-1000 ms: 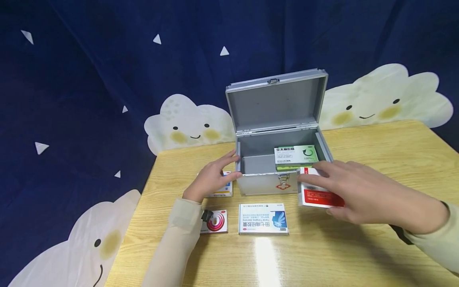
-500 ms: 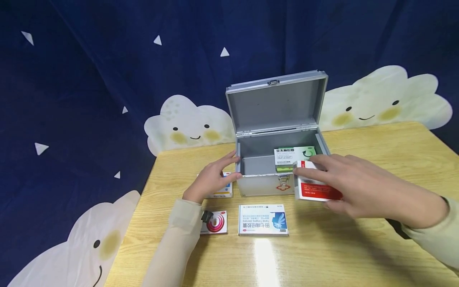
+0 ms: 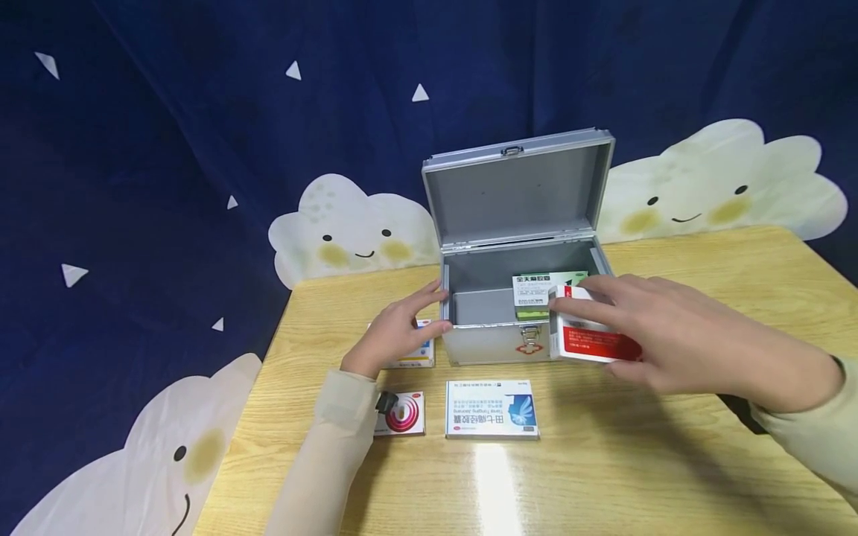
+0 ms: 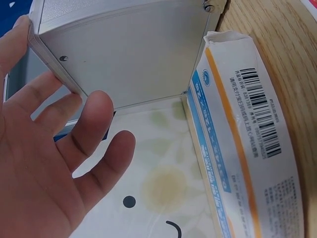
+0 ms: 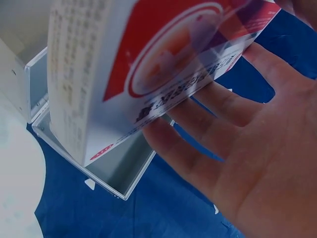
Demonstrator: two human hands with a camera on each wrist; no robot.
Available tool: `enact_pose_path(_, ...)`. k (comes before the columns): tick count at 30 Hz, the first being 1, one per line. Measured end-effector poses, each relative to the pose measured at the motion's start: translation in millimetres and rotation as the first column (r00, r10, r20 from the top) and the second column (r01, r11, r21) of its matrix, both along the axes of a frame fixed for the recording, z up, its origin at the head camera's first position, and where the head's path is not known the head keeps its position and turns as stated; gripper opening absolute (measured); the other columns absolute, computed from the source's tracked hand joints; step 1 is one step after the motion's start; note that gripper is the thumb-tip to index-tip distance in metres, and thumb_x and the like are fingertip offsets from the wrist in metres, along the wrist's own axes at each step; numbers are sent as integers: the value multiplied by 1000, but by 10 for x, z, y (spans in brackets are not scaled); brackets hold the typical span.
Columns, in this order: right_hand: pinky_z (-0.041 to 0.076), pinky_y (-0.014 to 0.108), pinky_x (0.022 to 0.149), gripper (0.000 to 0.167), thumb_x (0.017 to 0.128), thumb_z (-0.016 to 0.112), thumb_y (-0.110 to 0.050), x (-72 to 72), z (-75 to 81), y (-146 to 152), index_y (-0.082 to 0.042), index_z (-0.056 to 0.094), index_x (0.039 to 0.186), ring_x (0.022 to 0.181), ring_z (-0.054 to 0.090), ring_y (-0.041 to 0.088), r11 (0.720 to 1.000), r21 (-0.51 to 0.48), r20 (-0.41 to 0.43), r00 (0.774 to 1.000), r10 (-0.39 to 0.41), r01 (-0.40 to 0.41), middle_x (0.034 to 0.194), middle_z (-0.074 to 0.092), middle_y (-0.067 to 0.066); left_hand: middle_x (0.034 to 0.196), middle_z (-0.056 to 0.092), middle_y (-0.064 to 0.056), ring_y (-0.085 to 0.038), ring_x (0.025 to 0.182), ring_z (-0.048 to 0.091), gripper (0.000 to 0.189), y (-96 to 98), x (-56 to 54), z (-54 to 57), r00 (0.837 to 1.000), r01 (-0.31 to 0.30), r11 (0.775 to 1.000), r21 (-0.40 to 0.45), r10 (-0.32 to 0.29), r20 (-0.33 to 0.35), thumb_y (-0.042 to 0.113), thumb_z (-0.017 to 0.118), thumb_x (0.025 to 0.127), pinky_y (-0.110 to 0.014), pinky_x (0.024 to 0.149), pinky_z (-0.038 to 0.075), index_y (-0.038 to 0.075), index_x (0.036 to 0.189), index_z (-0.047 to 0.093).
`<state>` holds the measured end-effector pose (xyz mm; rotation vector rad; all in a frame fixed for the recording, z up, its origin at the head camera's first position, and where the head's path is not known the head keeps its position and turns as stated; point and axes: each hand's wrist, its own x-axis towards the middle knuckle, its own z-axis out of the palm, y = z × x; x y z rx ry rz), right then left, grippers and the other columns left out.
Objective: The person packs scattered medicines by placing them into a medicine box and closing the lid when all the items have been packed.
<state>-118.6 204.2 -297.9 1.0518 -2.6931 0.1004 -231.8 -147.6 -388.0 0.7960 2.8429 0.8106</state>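
My right hand (image 3: 677, 327) holds a red and white medicine box (image 3: 593, 339) between thumb and fingers, at the right front of a silver first-aid case (image 3: 479, 346). In the head view the box overlaps the case's front wall. The case's lid stands raised; a green and white medicine box (image 3: 532, 289) lies in its right half on a green one (image 3: 531, 314). My left hand (image 3: 392, 335) touches the case's left rim with fairly straight fingers. Below it, a white medicine box with blue and orange stripes (image 4: 242, 139) is partly hidden from the head view.
On the wooden table (image 3: 576, 476), a blue and white medicine box (image 3: 489, 409) lies in front of the case. To its left, beside the left sleeve, is a box with pink rings (image 3: 405, 413). A dark blue curtain (image 3: 362, 134) with clouds hangs behind.
My right hand has raised the red and white medicine box slightly, toward the case's opening, so it covers more of the green and white box. The left hand stays at the rim.
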Motion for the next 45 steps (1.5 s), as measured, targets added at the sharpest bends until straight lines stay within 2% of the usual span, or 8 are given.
enact_pose_path(7, 53, 57, 87, 85, 69, 86, -30, -49, -5, 42, -33, 49, 145, 111, 63, 31, 1000, 11, 29, 999, -16, 16, 133, 62, 14, 163, 29, 17, -13, 76, 61, 63, 8, -3, -18, 1000, -1, 1000, -4, 1, 7, 55, 59, 94, -41, 89, 51, 28, 149, 46)
enact_pose_path(14, 54, 55, 85, 80, 70, 85, -28, -135, 39, 43, -29, 52, 143, 105, 64, 31, 1000, -10, -18, 1000, 23, -23, 129, 62, 14, 162, 29, 17, -13, 88, 64, 63, 2, -19, -24, 1000, -1, 1000, -6, 1, -5, 57, 59, 93, -42, 97, 50, 30, 149, 46)
enact_pose_path(17, 54, 56, 85, 80, 71, 84, -28, -166, 74, 23, -29, 51, 144, 105, 63, 31, 1000, 1, -14, 1000, 26, -26, 130, 61, 14, 163, 29, 16, -12, 76, 60, 63, -3, -22, -26, 1000, 2, 1000, -1, -2, -2, 55, 60, 94, -38, 87, 51, 29, 149, 46)
enact_pose_path(21, 53, 57, 86, 80, 72, 83, -26, -190, 88, 12, -30, 50, 145, 107, 63, 32, 1000, 21, 7, 1000, 22, -22, 131, 60, 15, 163, 29, 16, -10, 69, 57, 63, 0, -22, -28, 1000, 7, 1000, -2, -7, 4, 55, 59, 94, -32, 79, 49, 28, 149, 46)
enact_pose_path(28, 54, 52, 81, 77, 72, 82, -24, -247, 79, 18, -27, 53, 143, 101, 63, 29, 999, 30, -7, 999, 42, -42, 128, 61, 14, 163, 29, 16, -10, 68, 56, 63, 1, -16, -23, 1000, 6, 1000, -6, -6, 9, 55, 59, 94, -31, 76, 49, 28, 150, 45)
enact_pose_path(33, 53, 52, 82, 77, 72, 81, -24, -283, 102, 19, -28, 52, 144, 102, 61, 28, 998, 55, 13, 999, 31, -31, 128, 60, 14, 164, 29, 14, -10, 64, 55, 62, 6, -27, -23, 1000, 14, 1000, 1, -14, 4, 53, 59, 95, -30, 75, 48, 29, 150, 44)
enact_pose_path(39, 52, 47, 78, 77, 72, 80, -21, -312, 135, -22, -29, 52, 143, 97, 60, 24, 998, 40, 0, 998, 56, -56, 126, 60, 12, 163, 28, 16, -10, 63, 53, 63, 12, -17, -16, 1000, 13, 1000, 11, -13, 13, 55, 59, 94, -29, 74, 48, 29, 150, 44)
enact_pose_path(45, 52, 44, 79, 76, 73, 79, -21, -404, 155, -74, -27, 53, 143, 95, 58, 22, 997, 56, 15, 998, 54, -55, 127, 60, 12, 163, 29, 17, -11, 62, 53, 62, 11, -3, -12, 1000, 0, 1000, 16, -1, 20, 53, 60, 94, -30, 74, 48, 29, 149, 45)
